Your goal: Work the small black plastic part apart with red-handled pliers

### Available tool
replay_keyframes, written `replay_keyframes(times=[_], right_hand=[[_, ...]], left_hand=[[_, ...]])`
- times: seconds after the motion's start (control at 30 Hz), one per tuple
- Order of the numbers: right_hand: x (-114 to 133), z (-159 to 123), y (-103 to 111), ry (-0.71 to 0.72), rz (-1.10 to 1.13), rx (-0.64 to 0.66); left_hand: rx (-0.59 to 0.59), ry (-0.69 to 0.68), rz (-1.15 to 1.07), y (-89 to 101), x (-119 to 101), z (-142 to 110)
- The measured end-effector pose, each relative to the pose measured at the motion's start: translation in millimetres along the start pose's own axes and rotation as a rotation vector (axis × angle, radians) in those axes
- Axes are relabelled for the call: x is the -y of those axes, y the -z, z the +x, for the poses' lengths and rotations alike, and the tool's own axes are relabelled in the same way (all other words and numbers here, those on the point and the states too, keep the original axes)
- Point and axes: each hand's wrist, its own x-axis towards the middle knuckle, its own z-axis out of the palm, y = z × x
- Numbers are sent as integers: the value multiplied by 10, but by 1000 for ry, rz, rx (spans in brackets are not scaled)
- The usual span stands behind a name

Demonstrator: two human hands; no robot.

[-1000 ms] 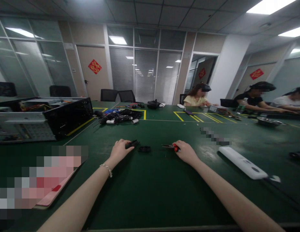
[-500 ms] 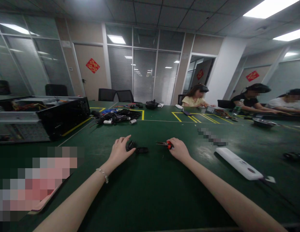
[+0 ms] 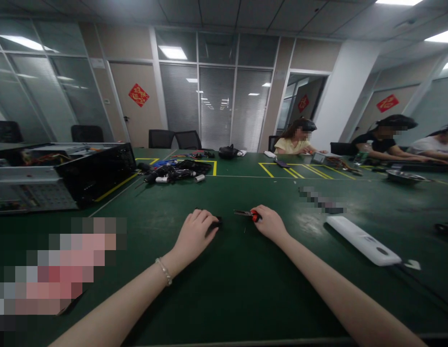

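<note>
My left hand (image 3: 195,232) lies over small black parts (image 3: 217,222) on the green table (image 3: 224,289), fingers curled around them; most of the parts are hidden under the hand. A beaded bracelet sits on that wrist. My right hand (image 3: 268,223) is closed on red-handled pliers (image 3: 246,213), whose dark jaws point left toward the black parts, a short gap between them.
An open black computer case (image 3: 61,174) stands at the left. Tools and black parts (image 3: 173,172) lie in a pile behind. A white power strip (image 3: 363,240) lies to the right. Other people sit at the far right side of the table.
My left hand has slid to the right and closed over both black parts, which showed beside its fingers before. My right hand with the pliers has stayed nearly in place.
</note>
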Motion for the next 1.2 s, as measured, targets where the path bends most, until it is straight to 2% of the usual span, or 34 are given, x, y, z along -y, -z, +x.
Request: replay_keyframes(times=[0.1,0.23,0.37,0.53,0.7,1.03,1.1,1.2], right_hand=[[-24,8,-28,-38,-8,-19],[-72,5,-46,-106,-15,-73],[-127,-2,-28,-175,-29,-101],[-166,5,-25,-206,-17,-93],[-174,15,-31,-206,-17,-80],[-175,17,-25,-207,-5,-79],[-178,15,-21,-210,9,-74],[-178,12,-8,-208,40,-59]], left_hand=[[162,-125,2,-91,-243,81],[178,-32,38,-285,-490,357],[262,115,77,-449,-623,613],[292,111,83,-543,-698,701],[316,30,53,-517,-628,683],[269,-52,59,-559,-543,627],[246,-36,71,-474,-433,688],[195,71,118,-273,-100,829]])
